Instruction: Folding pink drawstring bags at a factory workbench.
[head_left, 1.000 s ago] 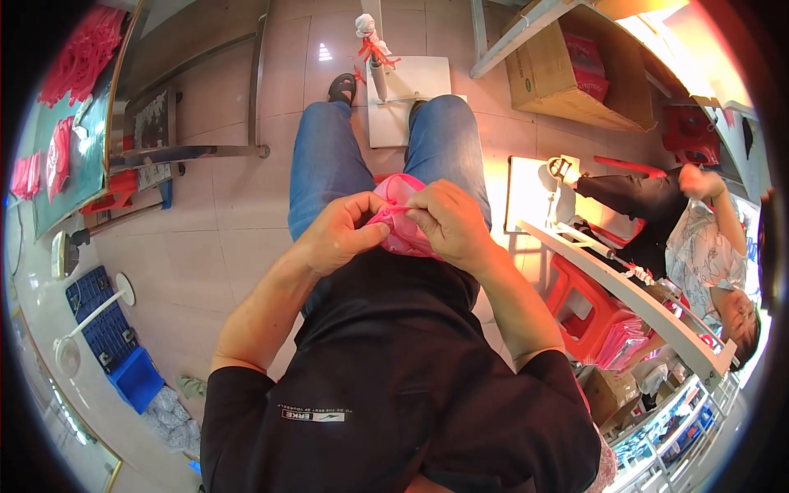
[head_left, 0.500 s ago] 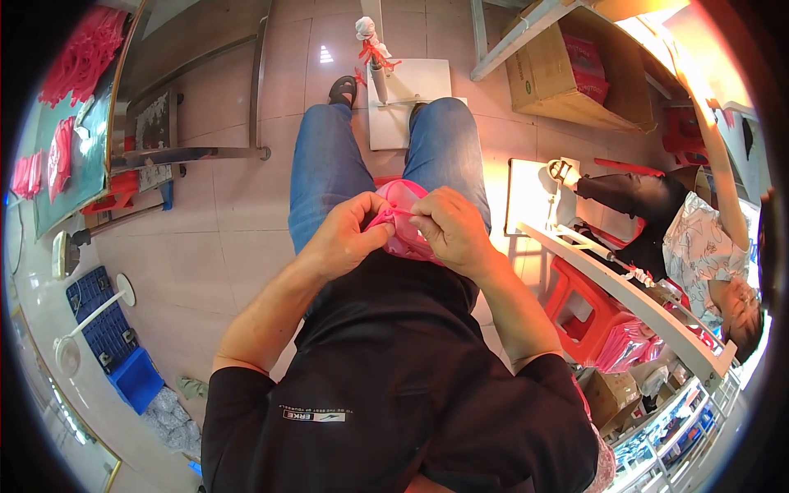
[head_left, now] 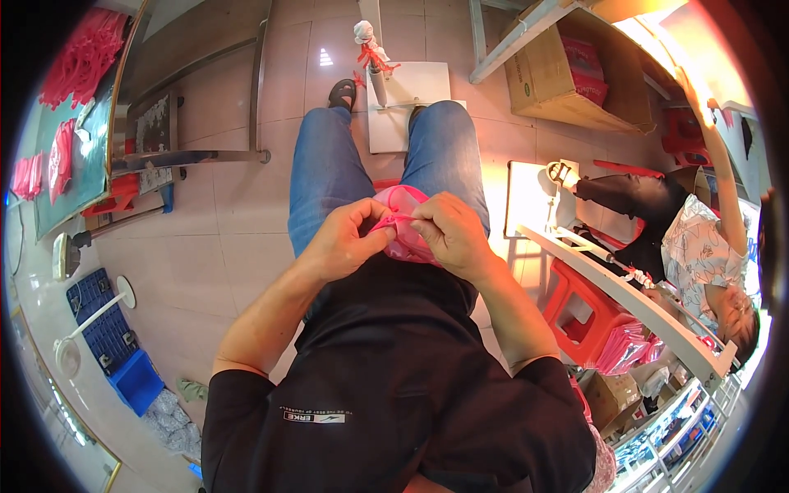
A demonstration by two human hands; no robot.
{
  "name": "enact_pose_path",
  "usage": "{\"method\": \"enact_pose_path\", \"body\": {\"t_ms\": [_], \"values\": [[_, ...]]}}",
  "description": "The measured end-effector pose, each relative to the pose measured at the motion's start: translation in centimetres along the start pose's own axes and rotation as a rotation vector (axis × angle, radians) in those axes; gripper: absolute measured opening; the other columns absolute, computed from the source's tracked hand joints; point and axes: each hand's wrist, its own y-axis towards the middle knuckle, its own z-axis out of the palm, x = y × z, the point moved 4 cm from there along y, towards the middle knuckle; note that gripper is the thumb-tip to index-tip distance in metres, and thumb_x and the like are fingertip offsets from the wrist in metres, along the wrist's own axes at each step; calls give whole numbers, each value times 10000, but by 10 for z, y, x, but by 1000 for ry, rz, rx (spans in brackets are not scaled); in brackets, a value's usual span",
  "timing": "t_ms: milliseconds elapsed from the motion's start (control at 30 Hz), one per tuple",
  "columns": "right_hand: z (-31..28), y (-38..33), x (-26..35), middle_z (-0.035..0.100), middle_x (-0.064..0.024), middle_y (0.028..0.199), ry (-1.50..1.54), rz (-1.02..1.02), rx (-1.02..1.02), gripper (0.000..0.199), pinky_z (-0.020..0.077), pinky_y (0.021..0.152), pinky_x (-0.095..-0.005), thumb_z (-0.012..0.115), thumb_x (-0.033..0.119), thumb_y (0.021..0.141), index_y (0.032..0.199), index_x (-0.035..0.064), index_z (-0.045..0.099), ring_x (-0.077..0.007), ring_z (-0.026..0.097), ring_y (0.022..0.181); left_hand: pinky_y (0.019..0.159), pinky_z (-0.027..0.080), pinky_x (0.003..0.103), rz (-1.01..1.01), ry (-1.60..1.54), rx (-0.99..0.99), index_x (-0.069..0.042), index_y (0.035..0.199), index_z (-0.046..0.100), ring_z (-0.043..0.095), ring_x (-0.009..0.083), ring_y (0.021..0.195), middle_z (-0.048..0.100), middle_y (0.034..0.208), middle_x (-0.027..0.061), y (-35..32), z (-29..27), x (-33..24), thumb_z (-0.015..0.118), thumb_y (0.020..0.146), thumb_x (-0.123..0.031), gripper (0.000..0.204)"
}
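A pink, see-through fabric piece (head_left: 408,250), perhaps a small mesh pouch, hangs between my hands above my lap. My left hand (head_left: 346,240) pinches its gathered brighter pink edge between thumb and forefinger. On the other side my right hand (head_left: 454,233) has thumb and fingers closed on the same pink edge. A short strip of that edge runs between both sets of fingertips. The lower part of the fabric lies against my black shirt, and my fingers hide some of it.
Ahead on the floor is a white pedal plate (head_left: 436,82) by my feet. To the right stand a cardboard box (head_left: 538,82), a red stool (head_left: 567,308) and a seated person (head_left: 707,234). Pink pieces (head_left: 86,53) hang at far left, above a blue crate (head_left: 136,382).
My hands have sunk very slightly, still pinching the pink edge. The sheer fabric beyond them has shifted and spread a little.
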Motion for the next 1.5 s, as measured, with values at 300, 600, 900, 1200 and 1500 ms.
{"method": "enact_pose_path", "body": {"t_ms": [300, 600, 900, 1200, 1500], "values": [[-1, -3, -3, 579, -117, 783, -2, 13, -20, 184, 476, 660, -401, 741, 16, 800, 910, 54, 598, -317, 578, 735, 670, 416, 169, -27, -351, 58, -64, 1023, 601, 509, 6, 771, 589, 900, -58, 1, 4, 11, 665, 942, -55, 104], [-1, -4, -4, 594, -115, 798, -9, 15, -9, 185, 475, 661, -397, 742, 14, 803, 914, 51, 599, -319, 580, 737, 703, 452, 170, -3, -450, 23, -50, 1031, 606, 563, 28, 809, 619, 931, -31, 4, 6, 16, 659, 934, -2, 121], [2, -6, -4, 585, -110, 781, -6, 10, -2, 192, 480, 664, -397, 747, 11, 791, 917, 55, 609, -310, 575, 733, 745, 490, 216, -21, -564, 44, -43, 998, 638, 613, 77, 832, 645, 935, 2, 4, 8, 17, 640, 904, 57, 137], [2, -11, -5, 596, -110, 790, 3, 16, -4, 168, 469, 666, -390, 734, 19, 813, 913, 44, 602, -312, 573, 729, 660, 410, 183, -98, -200, 62, -56, 978, 620, 513, 12, 751, 592, 867, -60, -1, 5, 11, 702, 887, -39, 124], [2, -12, -5, 587, -111, 784, -1, 10, -12, 172, 470, 657, -387, 738, 16, 811, 909, 44, 599, -308, 570, 719, 618, 426, 185, -121, -359, 33, -37, 991, 620, 540, 25, 713, 613, 845, -20, -1, 8, 14, 700, 896, -33, 124]]}}
